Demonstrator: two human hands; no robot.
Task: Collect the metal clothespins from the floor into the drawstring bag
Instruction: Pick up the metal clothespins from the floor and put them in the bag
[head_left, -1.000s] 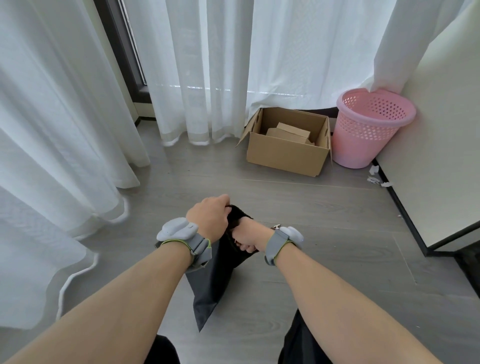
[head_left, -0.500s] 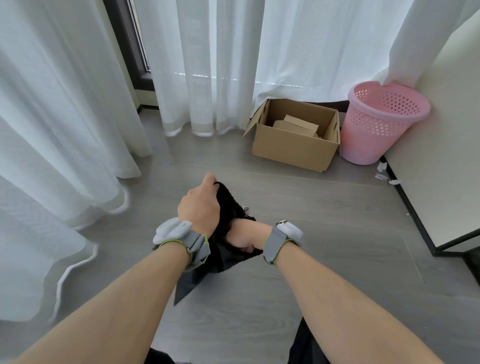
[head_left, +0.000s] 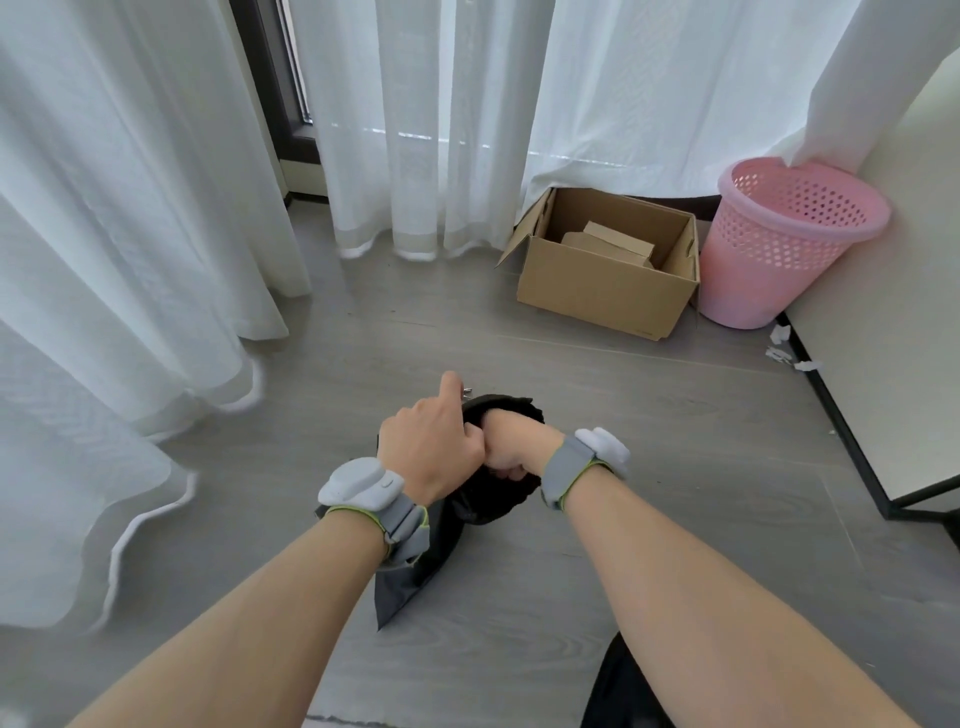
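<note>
A black drawstring bag (head_left: 498, 499) hangs above the grey floor at the middle of the view, its lower corner pointing down. My left hand (head_left: 431, 447) grips the bag's gathered mouth from the left, with the thumb raised. My right hand (head_left: 511, 441) is closed on the bag's rim from the right, knuckle to knuckle with the left. A small glint of metal, perhaps a clothespin (head_left: 467, 388), shows just beyond my left thumb. The inside of the bag is hidden.
An open cardboard box (head_left: 602, 283) sits by the curtains, with a pink perforated waste basket (head_left: 779, 249) to its right. White curtains (head_left: 156, 208) hang along the left and back. A white cabinet side with a black frame (head_left: 883, 364) stands at right; paper scraps (head_left: 779, 353) lie nearby.
Both hands have lifted the bag and bunched its mouth together; the fabric is more gathered. The camera has tilted slightly, shifting the box and basket to the right.
</note>
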